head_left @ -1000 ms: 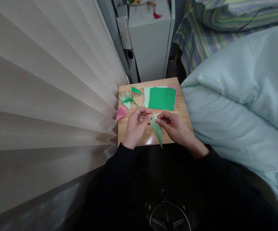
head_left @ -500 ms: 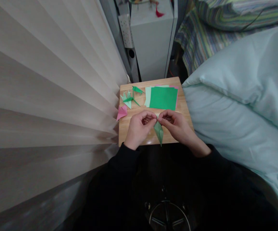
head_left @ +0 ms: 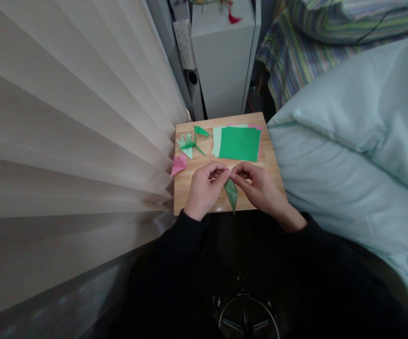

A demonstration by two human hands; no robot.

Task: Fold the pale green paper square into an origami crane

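Observation:
A folded green origami paper [head_left: 231, 194], long and diamond-shaped, hangs point-down over the near part of the small wooden table [head_left: 186, 193]. Thumb and fingers of my left hand [head_left: 207, 186] pinch its upper end from the left. From the right, my right hand [head_left: 258, 186] grips the same end, its fingertips almost meeting the left ones. The paper's very top is hidden by the fingers. Just beyond my hands lies a stack of paper sheets [head_left: 240, 144], dark green on top, with pale green and pink edges showing beneath.
Folded green paper pieces [head_left: 192, 143] and a pink folded piece [head_left: 179, 164] sit at the table's left side. A pleated curtain [head_left: 119, 141] borders the left, pale blue bedding [head_left: 348, 127] the right. Behind the table stands a white cabinet [head_left: 223, 70].
The folded paper's lower point has swung slightly left and its face looks darker. Both hands keep pinching its top, with barely any shift.

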